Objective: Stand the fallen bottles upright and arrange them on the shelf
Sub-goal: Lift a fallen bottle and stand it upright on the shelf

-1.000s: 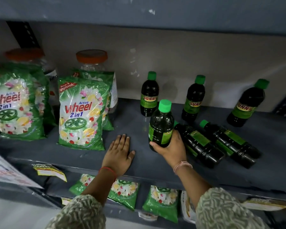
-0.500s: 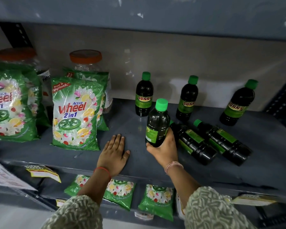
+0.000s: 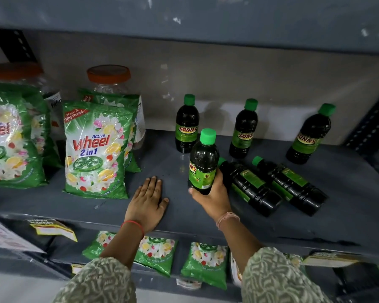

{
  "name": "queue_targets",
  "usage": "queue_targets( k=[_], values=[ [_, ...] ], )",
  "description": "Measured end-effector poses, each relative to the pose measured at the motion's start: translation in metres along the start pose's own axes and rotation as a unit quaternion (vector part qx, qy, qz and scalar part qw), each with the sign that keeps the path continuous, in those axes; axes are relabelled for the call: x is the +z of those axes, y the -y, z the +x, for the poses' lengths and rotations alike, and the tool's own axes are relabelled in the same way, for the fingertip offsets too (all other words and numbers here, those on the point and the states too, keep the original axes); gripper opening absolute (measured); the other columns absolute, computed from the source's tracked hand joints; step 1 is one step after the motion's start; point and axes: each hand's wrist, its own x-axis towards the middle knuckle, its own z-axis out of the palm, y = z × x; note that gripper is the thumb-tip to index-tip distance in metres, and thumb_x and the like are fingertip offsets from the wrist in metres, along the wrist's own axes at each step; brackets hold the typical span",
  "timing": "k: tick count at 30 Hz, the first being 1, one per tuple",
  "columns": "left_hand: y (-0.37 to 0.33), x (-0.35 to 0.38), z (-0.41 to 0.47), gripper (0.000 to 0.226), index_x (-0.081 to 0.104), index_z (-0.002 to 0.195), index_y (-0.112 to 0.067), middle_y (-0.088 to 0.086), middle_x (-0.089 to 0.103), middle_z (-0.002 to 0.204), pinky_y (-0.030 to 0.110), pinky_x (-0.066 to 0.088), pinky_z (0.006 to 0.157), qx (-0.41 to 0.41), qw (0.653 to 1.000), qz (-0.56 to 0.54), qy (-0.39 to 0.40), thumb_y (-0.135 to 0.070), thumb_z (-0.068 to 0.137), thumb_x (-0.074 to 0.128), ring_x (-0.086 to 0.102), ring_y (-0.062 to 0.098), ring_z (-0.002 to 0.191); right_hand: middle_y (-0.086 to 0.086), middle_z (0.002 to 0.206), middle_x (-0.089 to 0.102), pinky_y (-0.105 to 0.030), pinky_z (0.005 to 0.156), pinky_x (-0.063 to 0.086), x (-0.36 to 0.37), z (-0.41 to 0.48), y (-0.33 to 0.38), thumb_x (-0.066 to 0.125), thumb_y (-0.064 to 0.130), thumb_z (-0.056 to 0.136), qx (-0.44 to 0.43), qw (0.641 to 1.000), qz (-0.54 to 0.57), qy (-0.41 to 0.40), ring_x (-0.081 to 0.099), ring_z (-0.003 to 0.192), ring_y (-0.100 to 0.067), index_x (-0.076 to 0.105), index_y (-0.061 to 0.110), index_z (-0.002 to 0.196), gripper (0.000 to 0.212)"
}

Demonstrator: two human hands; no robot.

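My right hand (image 3: 214,195) grips a dark bottle with a green cap (image 3: 202,162) by its base, holding it upright just above the grey shelf (image 3: 348,215). Right beside it two more dark bottles lie on their sides: one (image 3: 249,186) touches my hand, the other (image 3: 291,185) lies parallel to its right. Three bottles stand upright along the back wall: left (image 3: 186,125), middle (image 3: 243,130) and right (image 3: 309,134). My left hand (image 3: 148,202) rests flat, palm down, on the shelf near its front edge, holding nothing.
Green detergent packs (image 3: 96,149) and another (image 3: 9,136) stand at the left, with orange-lidded jars (image 3: 109,77) behind them. Small detergent sachets (image 3: 204,263) hang on the lower shelf. A dark slotted upright (image 3: 372,121) bounds the right side.
My right hand has lifted and turned the bottle slightly, so its label faces more to the front. My left hand stays flat. The camera view has shifted a little.
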Motion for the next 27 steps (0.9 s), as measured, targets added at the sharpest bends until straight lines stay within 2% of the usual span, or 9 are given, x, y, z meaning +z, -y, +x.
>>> queue_targets(
  k=[3,6,9,11,14,17,22,27],
  values=[
    [0.000,-0.001,0.000,0.088,0.000,0.145,-0.014,0.004,-0.003,0.158,0.031,-0.003,0.119,0.000,1.000,0.000,0.002,-0.057,0.068,-0.006,-0.005,0.017,0.146,-0.007,0.128,0.042,-0.033,0.103,0.039,0.004,0.000,-0.002,0.086,0.035,0.053,-0.024,0.997,-0.067,-0.039,0.043,0.117,-0.018,0.035,0.010,0.130,0.096],
    [-0.001,-0.001,-0.001,0.081,0.000,0.145,-0.014,0.004,-0.003,0.158,0.031,-0.003,0.119,-0.001,1.000,0.000,0.003,-0.055,0.076,0.001,-0.005,0.017,0.146,-0.009,0.121,0.053,-0.038,0.098,0.046,0.002,0.000,-0.003,0.086,0.023,0.054,-0.004,0.997,-0.037,-0.064,0.053,0.111,-0.022,0.042,0.011,0.123,0.082],
    [-0.002,0.000,-0.001,0.084,0.001,0.145,-0.013,0.004,-0.002,0.158,0.031,-0.003,0.119,0.001,1.000,0.009,0.002,-0.058,0.074,-0.003,-0.005,0.017,0.146,-0.005,0.111,0.061,-0.039,0.096,0.047,-0.005,0.001,-0.007,0.081,0.010,0.062,0.017,1.000,0.001,-0.023,0.057,0.104,-0.019,0.045,0.013,0.123,0.070],
    [-0.002,-0.001,-0.001,0.079,0.001,0.145,-0.012,0.005,-0.002,0.158,0.031,-0.003,0.119,0.000,1.000,0.006,0.005,-0.054,0.078,0.002,-0.005,0.017,0.146,-0.005,0.115,0.060,-0.041,0.101,0.045,-0.008,0.003,-0.009,0.075,0.004,0.068,0.026,1.000,0.009,0.015,0.056,0.108,-0.019,0.045,0.015,0.127,0.067],
    [-0.002,-0.002,-0.001,0.074,0.002,0.145,-0.012,0.005,-0.001,0.158,0.032,-0.002,0.120,0.001,1.000,0.001,0.003,-0.051,0.083,0.005,-0.004,0.018,0.146,-0.010,0.130,0.054,-0.047,0.106,0.040,-0.009,0.007,-0.015,0.070,0.001,0.071,0.027,0.999,0.010,0.035,0.050,0.121,-0.023,0.042,0.017,0.132,0.069],
    [-0.003,-0.003,-0.002,0.063,0.001,0.145,-0.012,0.006,-0.001,0.158,0.033,-0.001,0.120,0.002,1.000,0.002,0.006,-0.045,0.094,0.016,-0.005,0.018,0.146,-0.007,0.131,0.053,-0.044,0.109,0.037,-0.011,0.010,-0.017,0.065,-0.003,0.076,0.041,0.998,0.023,0.049,0.048,0.124,-0.021,0.038,0.016,0.134,0.067],
    [-0.003,-0.003,-0.002,0.062,0.001,0.145,-0.012,0.006,-0.002,0.158,0.033,-0.001,0.121,0.003,1.000,-0.008,0.006,-0.044,0.095,0.019,-0.006,0.018,0.146,0.000,0.118,0.052,-0.044,0.109,0.037,-0.014,0.014,-0.018,0.058,-0.005,0.080,0.054,0.995,0.019,0.081,0.049,0.117,-0.018,0.038,0.014,0.131,0.058],
    [-0.002,-0.003,-0.003,0.062,0.002,0.145,-0.011,0.006,-0.001,0.158,0.033,-0.001,0.121,0.004,1.000,-0.012,0.005,-0.043,0.095,0.019,-0.005,0.018,0.146,-0.010,0.133,0.049,-0.035,0.106,0.034,-0.017,0.014,-0.011,0.052,-0.008,0.084,0.059,0.992,0.029,0.112,0.045,0.119,-0.016,0.032,0.010,0.135,0.057]
  ],
)
